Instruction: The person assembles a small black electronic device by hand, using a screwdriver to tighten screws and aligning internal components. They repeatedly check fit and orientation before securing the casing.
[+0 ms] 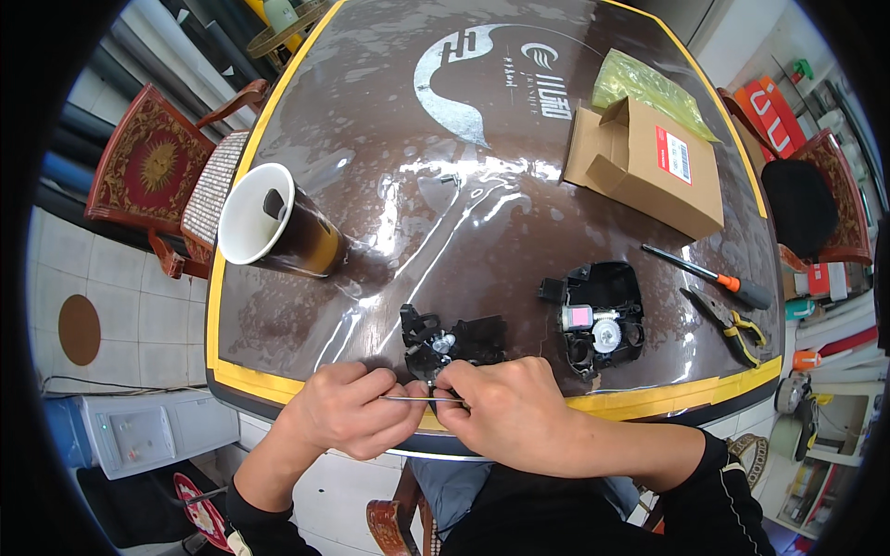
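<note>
Both hands, left [348, 408] and right [505, 408], pinch a thin metal rod [408, 399] at the near edge; fingers hide the black part [454, 341] behind.

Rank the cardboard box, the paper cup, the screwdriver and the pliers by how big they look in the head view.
1. Cardboard box, clearly largest.
2. Paper cup.
3. Screwdriver and pliers: they look about equal in length, and the fisheye bend near the rim makes ranking them unsure.

L hand [348, 408] & R hand [505, 408] pinch thin metal rod [408, 398] at surface [371, 139] edge, touching black plastic part [450, 341]. Geared black housing [598, 320] just right.
</note>
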Demonstrator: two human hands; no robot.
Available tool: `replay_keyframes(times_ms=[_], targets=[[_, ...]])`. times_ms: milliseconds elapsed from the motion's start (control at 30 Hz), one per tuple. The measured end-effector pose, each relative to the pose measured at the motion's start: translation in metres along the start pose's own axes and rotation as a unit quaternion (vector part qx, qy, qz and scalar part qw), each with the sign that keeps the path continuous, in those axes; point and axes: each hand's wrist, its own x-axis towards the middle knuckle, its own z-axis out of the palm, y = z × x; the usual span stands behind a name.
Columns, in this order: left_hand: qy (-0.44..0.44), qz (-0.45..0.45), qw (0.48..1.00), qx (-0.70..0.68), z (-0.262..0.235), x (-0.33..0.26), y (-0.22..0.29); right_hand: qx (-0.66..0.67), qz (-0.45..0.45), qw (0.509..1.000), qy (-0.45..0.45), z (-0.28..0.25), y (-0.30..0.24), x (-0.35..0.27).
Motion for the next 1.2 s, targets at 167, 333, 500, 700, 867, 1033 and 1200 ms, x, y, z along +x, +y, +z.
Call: replay_keyframes(times_ms=[167, 333, 500, 700, 867, 1033, 1200], targets=[[0.032, -0.027, 0.999, 0.000, 0.004, -0.001, 0.000, 0.010, 0.003, 1.000, 0.005, 0.001, -0.002, -0.001], [0.025, -0.083, 0.996, -0.036, -0.002, -0.006, 0.002, 0.001, -0.001, 1.000, 0.029, 0.000, -0.005, -0.002], [0.051, -0.201, 0.974, -0.089, 0.000, -0.007, 0.016, 0.030, 0.009, 0.999, 0.021, 0.001, -0.003, -0.001], [0.078, -0.221, 0.967, -0.104, 0.001, -0.011, 0.025, 0.036, 0.011, 0.999, -0.008, -0.004, -0.002, 0.002], [0.087, -0.224, 0.965, -0.102, 0.001, -0.014, 0.027, 0.037, 0.006, 0.999, -0.036, -0.011, -0.006, 0.003], [0.108, -0.238, 0.958, -0.120, 0.004, -0.013, 0.031, 0.047, 0.011, 0.998, -0.030, -0.010, -0.006, 0.003], [0.132, -0.295, 0.933, -0.155, 0.010, -0.005, 0.040, 0.038, 0.022, 0.999, -0.027, -0.005, -0.004, 0.003]])
